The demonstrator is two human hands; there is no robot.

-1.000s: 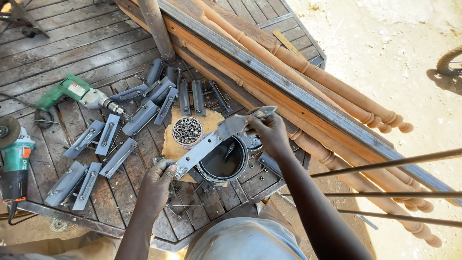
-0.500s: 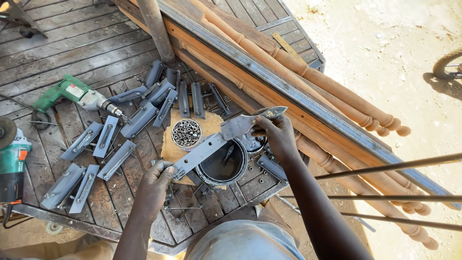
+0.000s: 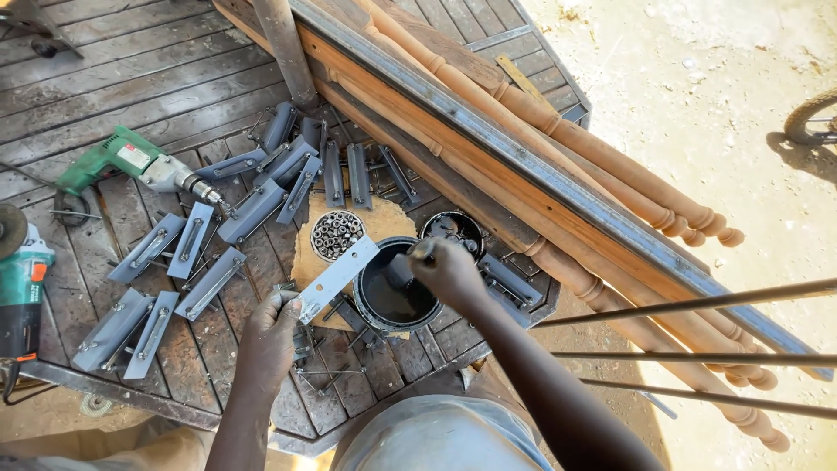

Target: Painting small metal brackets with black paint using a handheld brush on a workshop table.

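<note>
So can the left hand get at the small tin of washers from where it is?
Probably yes. The left hand holds the flat metal bracket, whose far end lies beside the tin of washers; nothing blocks it, but the hand is occupied.

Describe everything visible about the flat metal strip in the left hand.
The flat metal strip is a pale grey, straight bar that looks like steel, with small holes along it. It lies tilted, its lower end pinched by the left hand, its upper end reaching toward the round tin of small metal rings. It hangs above the brown board, beside the open can of black paint. The right hand is not touching it.
</note>
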